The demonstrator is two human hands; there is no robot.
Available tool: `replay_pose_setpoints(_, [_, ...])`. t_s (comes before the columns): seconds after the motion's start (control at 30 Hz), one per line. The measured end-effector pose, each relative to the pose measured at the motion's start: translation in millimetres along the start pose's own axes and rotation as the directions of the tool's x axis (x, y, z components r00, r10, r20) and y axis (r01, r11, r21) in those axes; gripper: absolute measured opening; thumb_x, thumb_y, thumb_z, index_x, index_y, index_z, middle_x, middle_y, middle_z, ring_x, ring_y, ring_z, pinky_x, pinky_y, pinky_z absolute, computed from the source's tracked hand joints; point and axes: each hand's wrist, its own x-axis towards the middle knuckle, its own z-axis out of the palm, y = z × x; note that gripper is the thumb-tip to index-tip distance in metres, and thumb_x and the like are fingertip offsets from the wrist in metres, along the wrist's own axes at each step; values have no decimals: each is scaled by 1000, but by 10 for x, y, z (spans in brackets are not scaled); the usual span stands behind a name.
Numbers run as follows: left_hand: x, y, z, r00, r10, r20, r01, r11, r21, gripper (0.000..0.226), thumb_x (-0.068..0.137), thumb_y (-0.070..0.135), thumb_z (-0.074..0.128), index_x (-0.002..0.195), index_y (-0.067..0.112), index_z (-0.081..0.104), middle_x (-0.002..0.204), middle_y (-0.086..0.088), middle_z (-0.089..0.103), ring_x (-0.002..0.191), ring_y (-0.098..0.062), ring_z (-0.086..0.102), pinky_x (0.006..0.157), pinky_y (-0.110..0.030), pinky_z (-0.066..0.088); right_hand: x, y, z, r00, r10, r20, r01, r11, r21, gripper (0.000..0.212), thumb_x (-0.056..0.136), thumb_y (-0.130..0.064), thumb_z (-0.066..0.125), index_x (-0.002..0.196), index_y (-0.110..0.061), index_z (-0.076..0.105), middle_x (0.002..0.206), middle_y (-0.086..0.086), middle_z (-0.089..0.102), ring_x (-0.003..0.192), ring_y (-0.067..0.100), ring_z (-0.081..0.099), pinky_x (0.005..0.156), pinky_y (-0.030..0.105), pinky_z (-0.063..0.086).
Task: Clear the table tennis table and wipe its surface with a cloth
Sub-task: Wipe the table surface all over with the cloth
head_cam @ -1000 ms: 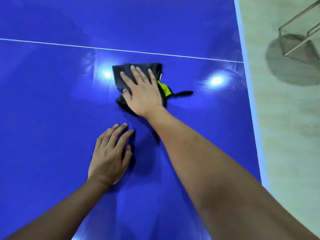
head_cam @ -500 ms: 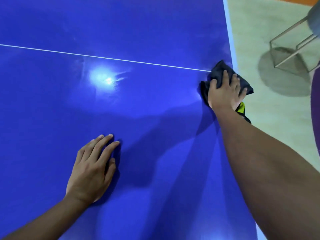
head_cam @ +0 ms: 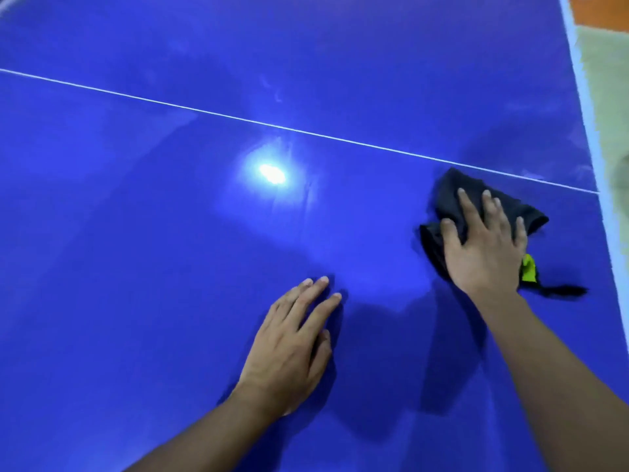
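- The glossy blue table tennis worktop [head_cam: 136, 301] fills nearly the whole head view; a thin white line [head_cam: 204, 112] crosses it from the left border down to the white edge band [head_cam: 585, 114] on the right.
- The dark grey crumpled cloth [head_cam: 446, 192] lies on the worktop at the right, just on the near side of the white line and near the edge band, apart from both.
- A small yellow-green tag [head_cam: 528, 272] shows at the cloth's near right corner, beside the heel of the hand. Any print on it is too small to read.
- A short black cord [head_cam: 561, 290] trails from that corner to the right, lying flat on the blue surface.
- The right hand [head_cam: 483, 250] lies palm down on the cloth with the arm reaching in from the lower right. Its grip is wide open: 4 fingers are spread and straight over the fabric, the thumb is set out to the left, and the hand presses the cloth rather than clutching it.
- The left hand [head_cam: 289, 349] rests palm down on the bare worktop, nearer the viewer and well to the left of the cloth. Its grip is open and holds nothing, the fingers being straight, close together and pointed up and to the right.
- A bright light reflection [head_cam: 272, 173] glares on the worktop between the white line and the left hand.
- Beyond the edge band, a pale floor [head_cam: 609, 80] and an orange patch [head_cam: 592, 8] occupy the upper right corner.
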Motion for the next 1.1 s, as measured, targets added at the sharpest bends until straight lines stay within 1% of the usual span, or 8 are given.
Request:
replay_pose_setpoints(0.1, [-150,-256,-197,993,-95,-76,96,995,14,54,97,27,44,151,22,43,161,2,33,151,-19,26,123,-41,21,56,-64,80,991,124,-47,-124,992,-5,69,97,-57,27,161,-31,27,169,6,24,156,20,18,127,50,0])
replay_pose_setpoints(0.3, [-665,-936,-466,957,-238,-164,262,954,147,56,92,29,43,144,11,53,157,-10,41,144,-32,40,114,-49,31,183,-1171,250,905,415,-89,-410,910,67,70,96,-51,24,162,-27,26,170,14,16,158,26,10,125,58,-3])
replay_pose_setpoints(0.47, [-743,-893,-413,968,-240,-77,251,951,181,61,88,28,42,145,9,52,157,-14,41,143,-34,41,114,-52,31,58,-2991,655,1000,-3,19,2,1000,10,63,101,-47,37,161,-31,29,170,12,16,158,24,11,125,56,-2])
replay_pose_setpoints(0.57, [-724,-903,-420,966,-242,-88,254,953,165,59,88,27,43,142,5,53,152,-18,47,140,-38,45,111,-52,32,-54,-3896,834,930,-354,95,353,935,27,61,100,-49,37,159,-36,31,170,9,19,157,22,13,125,54,-2])
replay_pose_setpoints(0.67, [-744,-886,-384,973,-201,-112,217,964,157,58,89,25,42,139,-1,53,147,-21,50,138,-40,46,110,-54,33,-74,-4126,851,884,-437,167,428,899,91,60,101,-48,33,160,-37,29,171,6,17,158,19,10,125,52,-6])
replay_pose_setpoints(0.83, [-750,-879,-406,968,-228,-101,239,964,115,60,90,31,40,144,6,52,155,-16,43,143,-38,39,117,-52,28,-64,-3170,585,894,-419,158,402,907,126,59,101,-49,36,159,-37,32,170,0,22,157,13,12,127,46,-7])
replay_pose_setpoints(0.97, [-743,-898,-395,960,-276,-37,279,950,144,63,92,35,35,148,10,45,160,-11,35,147,-36,31,120,-53,24,-11,-1559,200,983,-173,64,170,984,42,60,102,-48,39,159,-35,32,169,1,25,156,14,18,127,46,1])
replay_pose_setpoints(1.1, [-734,-864,-404,950,-312,-24,311,935,171,63,92,35,33,149,11,42,160,-9,34,148,-35,29,121,-53,23,-142,238,-194,990,140,-7,-140,990,32,60,101,-46,43,158,-30,36,167,8,29,153,23,26,127,50,8])
